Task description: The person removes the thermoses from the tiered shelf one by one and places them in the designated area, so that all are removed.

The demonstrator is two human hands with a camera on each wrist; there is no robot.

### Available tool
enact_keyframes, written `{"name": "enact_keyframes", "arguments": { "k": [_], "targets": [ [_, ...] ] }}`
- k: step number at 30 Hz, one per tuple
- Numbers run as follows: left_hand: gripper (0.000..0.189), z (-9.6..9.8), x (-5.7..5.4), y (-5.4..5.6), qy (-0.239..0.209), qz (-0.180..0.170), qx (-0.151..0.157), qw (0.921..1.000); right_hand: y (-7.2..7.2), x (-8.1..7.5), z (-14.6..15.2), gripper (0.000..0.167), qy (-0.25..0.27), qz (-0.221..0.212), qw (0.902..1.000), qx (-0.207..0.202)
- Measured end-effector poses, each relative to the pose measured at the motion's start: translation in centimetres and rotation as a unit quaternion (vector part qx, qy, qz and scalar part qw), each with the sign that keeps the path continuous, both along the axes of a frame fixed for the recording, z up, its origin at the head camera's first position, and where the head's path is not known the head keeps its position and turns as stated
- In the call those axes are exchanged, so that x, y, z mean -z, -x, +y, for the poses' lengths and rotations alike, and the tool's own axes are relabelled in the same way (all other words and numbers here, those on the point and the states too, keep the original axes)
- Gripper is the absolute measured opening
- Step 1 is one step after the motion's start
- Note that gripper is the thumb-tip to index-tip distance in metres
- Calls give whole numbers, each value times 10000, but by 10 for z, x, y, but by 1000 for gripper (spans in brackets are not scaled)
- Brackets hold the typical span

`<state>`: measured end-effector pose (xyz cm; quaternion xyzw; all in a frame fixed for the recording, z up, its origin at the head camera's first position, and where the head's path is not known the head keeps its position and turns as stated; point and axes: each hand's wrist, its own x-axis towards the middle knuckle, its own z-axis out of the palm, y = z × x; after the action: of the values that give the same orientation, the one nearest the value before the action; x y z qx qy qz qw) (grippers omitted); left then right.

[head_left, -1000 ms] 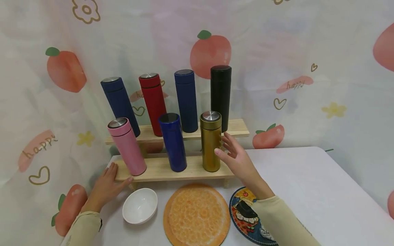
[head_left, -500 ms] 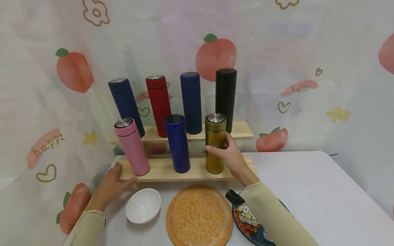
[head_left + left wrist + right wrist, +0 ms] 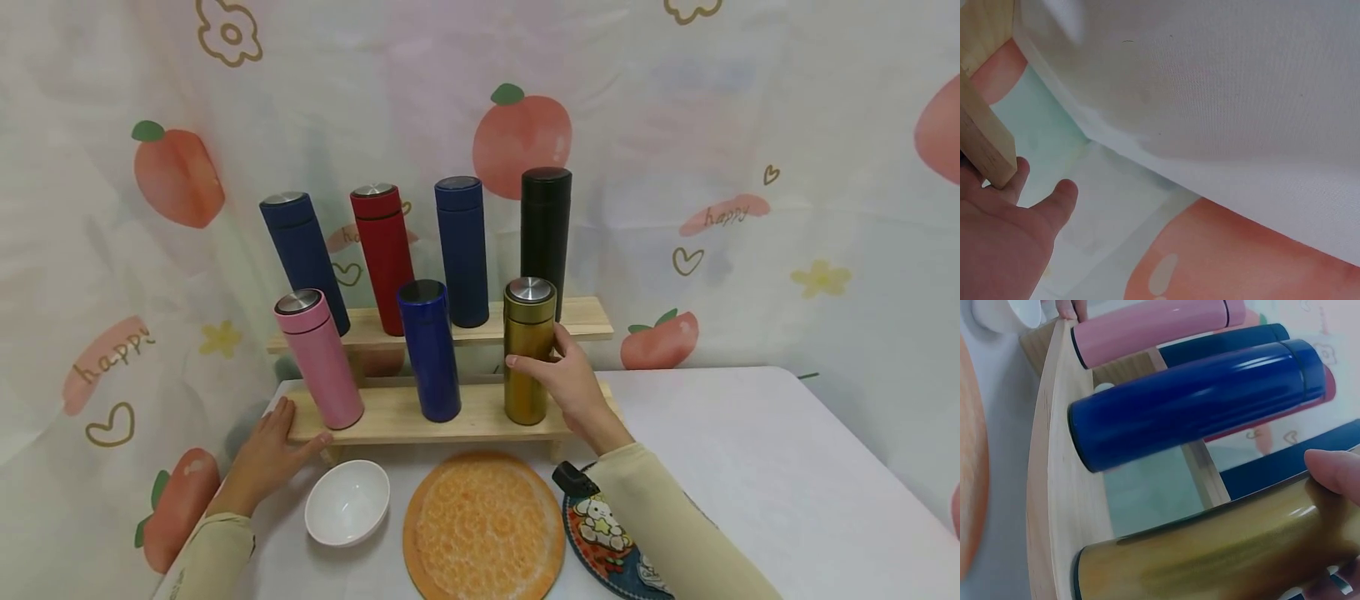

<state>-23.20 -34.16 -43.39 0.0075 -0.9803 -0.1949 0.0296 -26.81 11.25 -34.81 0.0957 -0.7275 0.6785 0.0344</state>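
My right hand (image 3: 573, 387) grips the gold thermos (image 3: 527, 367), thumb on its front left and fingers round its right side. The thermos stands near the right end of the lower wooden shelf (image 3: 390, 421); the right wrist view shows the thumb on its gold body (image 3: 1210, 550). My left hand (image 3: 262, 458) rests on that shelf's left end, fingers straight along the edge and thumb at the front. In the left wrist view the left hand (image 3: 1010, 237) touches the board's end. A blue thermos (image 3: 429, 354) and a pink thermos (image 3: 318, 358) stand left of the gold one.
On the upper shelf (image 3: 585, 318) stand a black thermos (image 3: 545, 225), a red one (image 3: 382, 258) and two navy ones. In front lie a white bowl (image 3: 347, 502), a round orange mat (image 3: 483, 525) and a patterned round mat (image 3: 600, 533), partly under the right sleeve.
My right hand has moved in from beside the gold thermos and taken hold of it. The thermos has shifted slightly right. My left hand has stayed on the shelf end.
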Motion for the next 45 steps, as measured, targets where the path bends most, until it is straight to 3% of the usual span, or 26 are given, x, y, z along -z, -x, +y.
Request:
{"name": "enact_keyframes", "arguments": {
  "k": [5,15,30,37,45],
  "targets": [
    [116,2,0,0,-48,-121,-31,9999,-7,-3,18,82,-119,65,9998,164],
    [114,-1,5,0,-30,203,79,9998,-21,-9,64,78,-279,312,9983,416],
    [113,-1,2,-1,35,93,107,9999,-24,-11,125,88,-656,466,9940,743],
    [113,-3,1,-3,61,112,85,9999,-14,-8,137,94,-739,414,9931,816],
    [113,-3,3,-1,20,137,110,9998,12,4,148,86,-845,283,9915,945]
  ]
}}
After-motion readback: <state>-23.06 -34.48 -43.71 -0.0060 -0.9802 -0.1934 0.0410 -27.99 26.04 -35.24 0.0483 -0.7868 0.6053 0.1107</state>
